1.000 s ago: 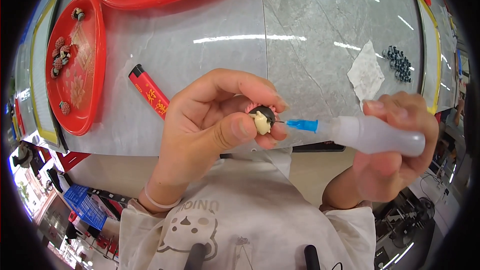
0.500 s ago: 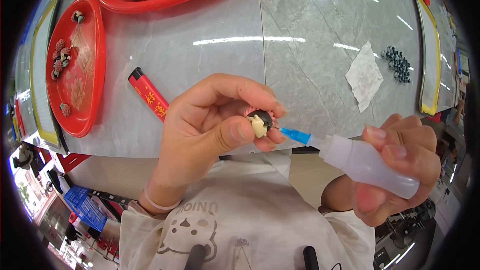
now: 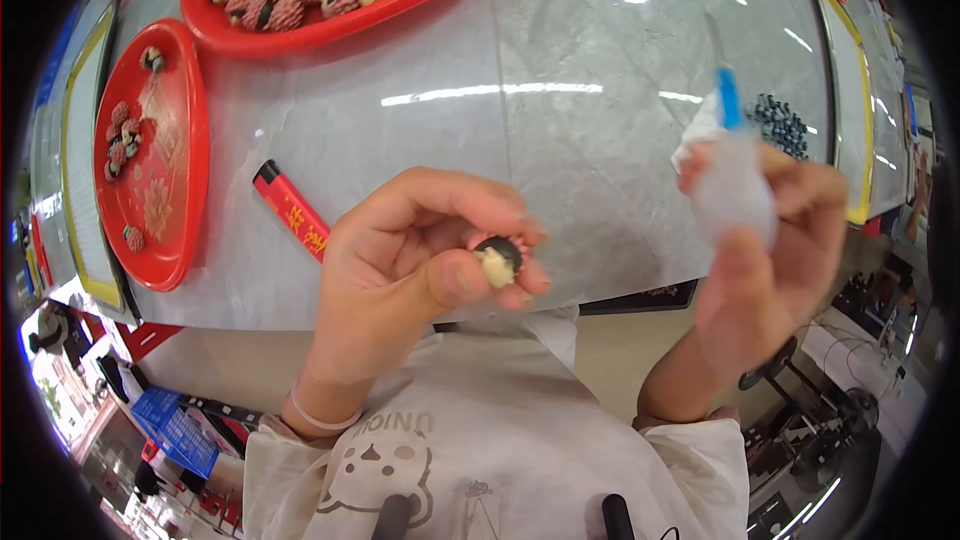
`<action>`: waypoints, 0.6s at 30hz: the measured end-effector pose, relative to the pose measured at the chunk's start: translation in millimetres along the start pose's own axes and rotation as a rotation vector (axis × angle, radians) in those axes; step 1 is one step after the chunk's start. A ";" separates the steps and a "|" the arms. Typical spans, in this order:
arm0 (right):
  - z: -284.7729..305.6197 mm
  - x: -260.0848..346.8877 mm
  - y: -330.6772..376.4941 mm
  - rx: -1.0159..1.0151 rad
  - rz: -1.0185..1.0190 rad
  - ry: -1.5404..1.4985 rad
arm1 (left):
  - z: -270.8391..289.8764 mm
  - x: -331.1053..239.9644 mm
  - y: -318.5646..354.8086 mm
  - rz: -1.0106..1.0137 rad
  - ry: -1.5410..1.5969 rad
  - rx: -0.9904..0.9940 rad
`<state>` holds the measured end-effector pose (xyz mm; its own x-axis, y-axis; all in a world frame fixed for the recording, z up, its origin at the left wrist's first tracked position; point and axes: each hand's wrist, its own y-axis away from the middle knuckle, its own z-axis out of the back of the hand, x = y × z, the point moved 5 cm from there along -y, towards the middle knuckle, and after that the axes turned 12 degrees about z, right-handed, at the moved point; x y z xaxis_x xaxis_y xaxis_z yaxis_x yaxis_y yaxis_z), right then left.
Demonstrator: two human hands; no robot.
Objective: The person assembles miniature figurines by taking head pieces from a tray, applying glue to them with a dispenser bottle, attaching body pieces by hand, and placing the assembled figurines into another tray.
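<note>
Between the thumb and fingers of my left hand point(image 3: 385, 265) is a small figurine point(image 3: 498, 258), cream and black with a knobbly pink part. My fingertips cover some of it. My right hand point(image 3: 775, 270) is wrapped round a translucent white squeeze bottle point(image 3: 738, 195), whose blue needle tip point(image 3: 728, 100) points away from me. Motion blurs the hand and bottle. Behind them lie a crumpled white paper piece point(image 3: 697, 130), partly covered, and a cluster of small dark blue-grey pieces point(image 3: 780, 125).
A large red tray point(image 3: 320, 37) at the far left holds many pink, black and cream figurines. The smaller red tray point(image 3: 180, 190) at the left edge carries several more. A red, black-ended stick-like object point(image 3: 290, 208) lies beside my left hand on the grey marbled table point(image 3: 590, 180).
My right hand has swung the bottle up and away from the figurine; its tip has turned from pointing left to pointing away from me. My left hand still holds the figurine, at nearly the same place.
</note>
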<state>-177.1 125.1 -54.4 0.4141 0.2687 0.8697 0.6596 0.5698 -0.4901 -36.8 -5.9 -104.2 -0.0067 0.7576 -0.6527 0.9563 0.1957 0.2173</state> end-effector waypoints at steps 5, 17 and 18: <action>-25.2 -22.7 -9.3 0.199 0.174 0.348 | 4.0 -0.8 -0.1 0.005 -0.134 -0.154; 81.5 -22.5 -19.2 -0.161 -0.121 0.831 | -1.1 0.3 -1.1 0.012 -0.147 -0.169; 83.5 -24.8 -17.6 -0.140 -0.158 0.897 | -0.8 0.5 -0.9 0.006 -0.147 -0.165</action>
<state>-251.3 173.2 -62.5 0.6055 -0.5404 0.5842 0.7955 0.4336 -0.4233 -37.9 -5.2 -104.2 0.0531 0.6622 -0.7474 0.8954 0.2998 0.3293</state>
